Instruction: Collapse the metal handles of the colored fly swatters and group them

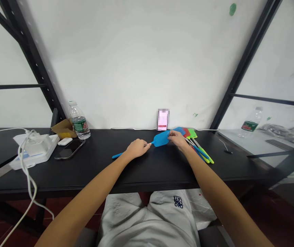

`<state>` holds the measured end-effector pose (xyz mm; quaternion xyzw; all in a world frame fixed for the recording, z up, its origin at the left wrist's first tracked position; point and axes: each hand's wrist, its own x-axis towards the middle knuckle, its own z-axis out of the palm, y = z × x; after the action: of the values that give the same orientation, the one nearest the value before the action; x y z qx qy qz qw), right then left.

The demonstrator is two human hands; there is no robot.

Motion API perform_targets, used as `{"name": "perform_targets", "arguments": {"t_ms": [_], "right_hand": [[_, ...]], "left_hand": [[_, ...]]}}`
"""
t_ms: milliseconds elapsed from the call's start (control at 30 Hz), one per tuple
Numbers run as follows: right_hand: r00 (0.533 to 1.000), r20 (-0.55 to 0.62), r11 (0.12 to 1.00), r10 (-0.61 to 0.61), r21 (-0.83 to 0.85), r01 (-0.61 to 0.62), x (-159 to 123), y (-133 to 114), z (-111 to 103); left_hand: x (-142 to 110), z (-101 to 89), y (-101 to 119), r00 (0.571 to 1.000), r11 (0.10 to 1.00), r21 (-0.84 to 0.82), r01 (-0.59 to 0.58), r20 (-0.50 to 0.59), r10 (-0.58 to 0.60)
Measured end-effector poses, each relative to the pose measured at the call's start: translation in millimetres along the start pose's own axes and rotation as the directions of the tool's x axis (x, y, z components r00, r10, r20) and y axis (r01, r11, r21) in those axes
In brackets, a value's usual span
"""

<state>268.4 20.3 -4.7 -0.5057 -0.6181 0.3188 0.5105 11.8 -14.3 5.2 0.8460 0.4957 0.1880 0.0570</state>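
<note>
A blue fly swatter [161, 139] lies between my two hands, just above or on the black desk; I cannot tell which. My left hand [137, 148] is closed around its shaft, and the blue handle end [117, 155] pokes out to the left beyond my wrist. At the far edge of the swatter's paddle, my right hand [177, 138] pinches the rim with thumb and fingers. Just right of that hand rest several more swatters, with a red paddle [187, 132] and a green paddle [192, 133] showing. Their blue and yellow-green handles [206, 157] point toward me.
A lit phone [162, 119] leans on the wall behind. Left on the desk are a water bottle [79, 121], an open cardboard box [64, 128], a dark phone [70, 149], a white earphone case [65, 141] and a charger with cables [37, 144]. Another bottle [251, 122] stands beyond the right frame post.
</note>
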Motion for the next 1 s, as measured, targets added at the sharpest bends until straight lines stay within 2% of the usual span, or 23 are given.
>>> {"name": "perform_targets", "arguments": {"t_ms": [167,233,300,367,433,500,800,1000], "right_hand": [[1.000,-0.016,1.000,-0.018,-0.008,0.018,-2,-5,0],[0.999,-0.041,1.000,0.018,-0.020,-0.019,-2,-5,0],[0.990,-0.090,0.994,0.108,-0.005,-0.108,-1,-5,-1],[0.961,-0.125,0.969,0.248,0.051,-0.243,-1,-5,-2],[0.925,-0.096,0.928,0.367,0.100,-0.358,-1,-7,-3],[0.905,-0.032,0.902,0.424,0.107,-0.419,-4,-11,-3],[0.890,0.131,0.879,0.437,0.146,-0.453,-6,-17,-5],[0.885,0.137,0.885,0.445,0.083,-0.458,-5,-14,-6]], "left_hand": [[-1,-2.4,3,0.999,0.999,-0.001,0.042,0.009,-0.042],[-1,-3.0,3,0.999,0.999,0.002,0.046,0.004,-0.046],[-1,-3.4,3,0.999,0.999,0.002,0.048,-0.003,-0.048],[-1,-3.6,3,0.999,0.999,-0.003,0.051,-0.009,-0.051],[-1,-3.3,3,0.999,0.999,-0.006,0.053,-0.012,-0.053],[-1,-2.7,3,0.999,0.999,-0.006,0.051,-0.007,-0.051],[-1,-2.3,2,1.000,1.000,0.001,0.022,0.009,-0.022],[-1,0.6,1,1.000,1.000,0.028,0.006,0.008,-0.006]]}}
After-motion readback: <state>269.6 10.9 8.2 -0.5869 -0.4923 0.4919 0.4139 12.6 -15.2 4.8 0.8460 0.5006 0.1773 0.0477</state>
